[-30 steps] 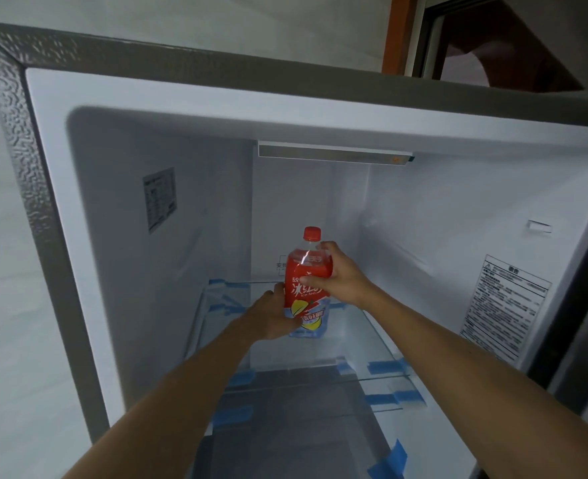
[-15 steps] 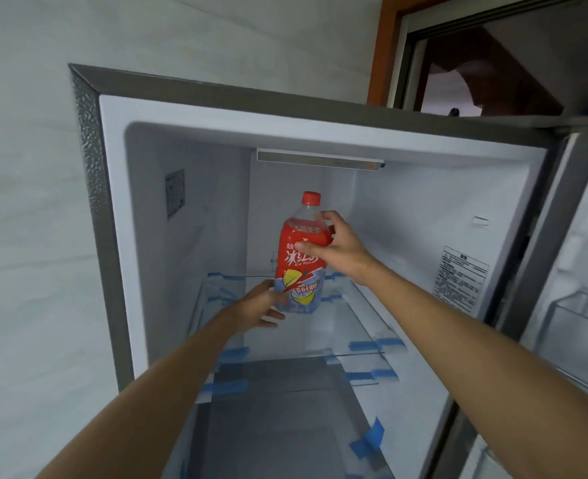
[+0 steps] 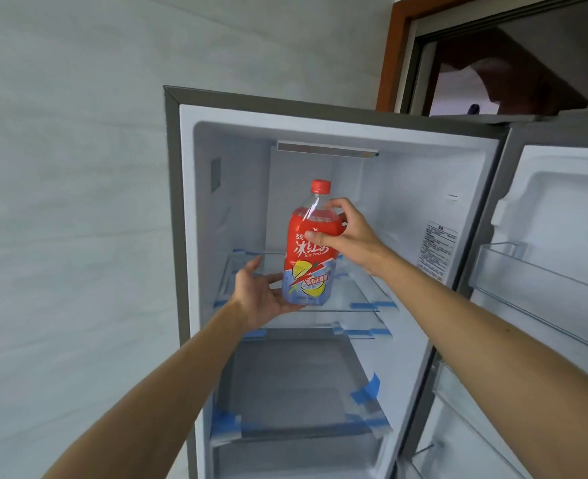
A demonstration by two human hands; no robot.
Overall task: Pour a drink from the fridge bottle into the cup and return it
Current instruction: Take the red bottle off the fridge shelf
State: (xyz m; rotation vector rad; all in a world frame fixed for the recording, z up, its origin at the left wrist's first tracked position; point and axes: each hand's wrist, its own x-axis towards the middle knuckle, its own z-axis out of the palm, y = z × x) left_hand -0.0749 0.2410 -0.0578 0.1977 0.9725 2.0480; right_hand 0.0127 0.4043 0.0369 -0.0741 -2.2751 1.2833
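An ice tea bottle point(image 3: 308, 267) with a red cap and a red and blue label stands upright at the front of the open fridge point(image 3: 406, 129), level with its upper glass shelf point(image 3: 358, 295). My right hand point(image 3: 349, 236) grips the bottle's shoulder, thumb in front and fingers behind. Cupped under and beside the base, my left hand point(image 3: 263, 295) supports the bottle with its fingers round the bottom. The bottle's top part is clear, with no liquid showing there. No cup is in view.
The fridge door point(image 3: 562, 243) hangs open to the right, with clear door bins. Below the upper shelf sit more glass shelves point(image 3: 296, 430) fixed with blue tape. A pale wall point(image 3: 71, 202) fills the left, and a brown door frame point(image 3: 392, 46) stands behind.
The bottle has come forward toward the front edge of the upper shelf, both hands still on it. The view has pulled back, showing the open door on the right.
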